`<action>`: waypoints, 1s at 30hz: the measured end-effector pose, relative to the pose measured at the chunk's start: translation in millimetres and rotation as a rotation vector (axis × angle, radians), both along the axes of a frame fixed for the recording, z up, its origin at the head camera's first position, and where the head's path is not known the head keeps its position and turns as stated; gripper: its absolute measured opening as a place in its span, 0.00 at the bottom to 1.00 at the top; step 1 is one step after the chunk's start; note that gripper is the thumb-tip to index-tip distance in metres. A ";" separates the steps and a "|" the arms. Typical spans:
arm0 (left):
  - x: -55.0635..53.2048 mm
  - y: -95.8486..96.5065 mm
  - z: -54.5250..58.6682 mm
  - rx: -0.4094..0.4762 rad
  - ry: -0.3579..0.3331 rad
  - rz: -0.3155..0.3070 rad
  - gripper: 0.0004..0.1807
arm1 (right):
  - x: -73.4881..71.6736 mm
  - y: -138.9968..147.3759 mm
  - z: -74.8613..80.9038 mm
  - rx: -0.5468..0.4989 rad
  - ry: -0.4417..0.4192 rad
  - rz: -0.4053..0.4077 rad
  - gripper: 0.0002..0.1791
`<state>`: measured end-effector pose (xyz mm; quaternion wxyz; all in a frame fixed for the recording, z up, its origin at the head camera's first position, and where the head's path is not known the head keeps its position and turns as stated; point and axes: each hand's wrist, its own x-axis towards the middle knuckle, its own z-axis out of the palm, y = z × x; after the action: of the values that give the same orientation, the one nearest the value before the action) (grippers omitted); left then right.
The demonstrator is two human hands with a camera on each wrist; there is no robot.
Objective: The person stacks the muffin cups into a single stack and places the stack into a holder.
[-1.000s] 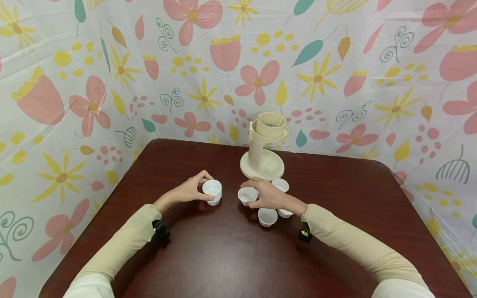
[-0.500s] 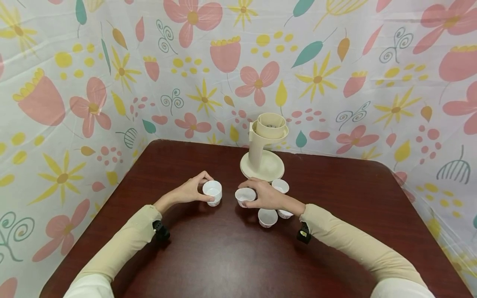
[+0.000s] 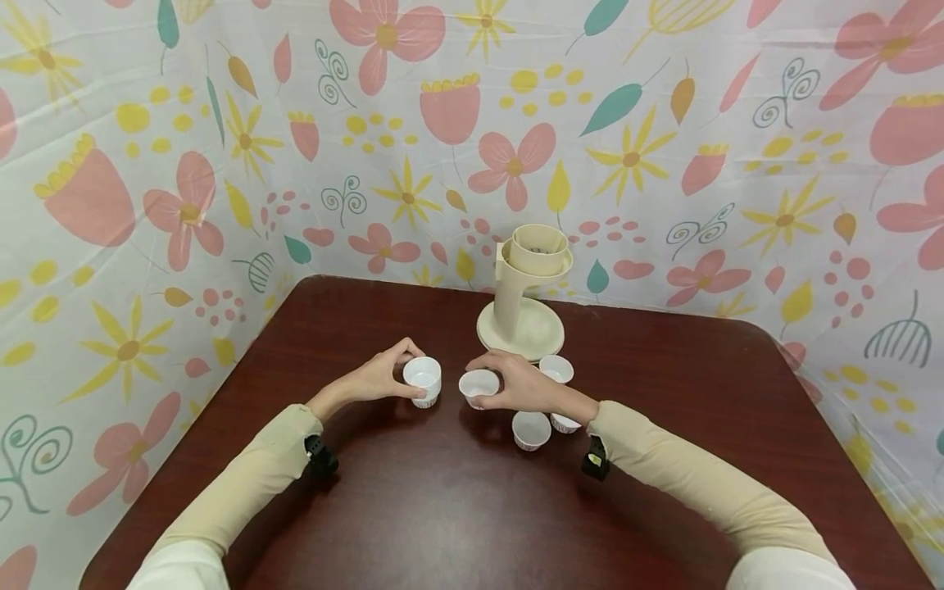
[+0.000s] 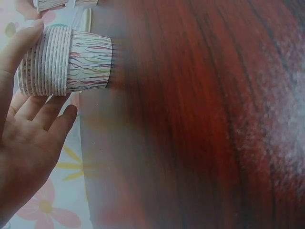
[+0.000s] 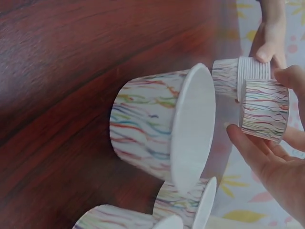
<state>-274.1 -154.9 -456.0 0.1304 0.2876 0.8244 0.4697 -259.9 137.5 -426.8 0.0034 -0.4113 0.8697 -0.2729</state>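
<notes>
My left hand point(image 3: 372, 378) holds a nested stack of white paper baking cups point(image 4: 90, 59) between thumb and fingers. Many rims show close together in the left wrist view, above a side printed with wavy coloured lines. To its right, my right hand point(image 3: 519, 383) grips a single paper baking cup point(image 5: 265, 107) of the same pattern, its mouth facing up in the head view. A small gap separates this cup from the stack. Beside and under the right forearm stand three more baking cups: a front one point(image 3: 531, 431), one partly hidden by the wrist point(image 3: 566, 424), and a back one point(image 3: 556, 369).
Behind the cups stands a cream-coloured stand point(image 3: 507, 303) with a round base and a ring-shaped holder on top. A cream cylinder point(image 3: 537, 254) sits in that holder. The dark wooden table point(image 3: 442, 500) meets a floral curtain point(image 3: 295, 164) at the back and left.
My right hand has moved slightly left with its baking cup, nearer to the stack. The left hand keeps its hold in nearly the same spot. The other cups have stayed put.
</notes>
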 end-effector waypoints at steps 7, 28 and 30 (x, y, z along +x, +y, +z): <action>0.6 0.9 -0.6 0.007 0.007 -0.003 0.29 | 1.0 -4.9 0.1 -0.006 -0.049 -0.014 0.27; 8.4 3.1 17.4 0.004 -0.025 -0.013 0.28 | -5.1 -17.3 4.9 -0.097 -0.125 -0.032 0.29; 12.3 4.0 24.3 0.006 -0.026 -0.017 0.28 | -5.6 -19.4 5.5 -0.113 -0.154 -0.022 0.29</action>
<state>-261.8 -150.9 -431.7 0.1440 0.2888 0.8189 0.4747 -265.6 118.1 -421.3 0.0442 -0.3789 0.8546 -0.3523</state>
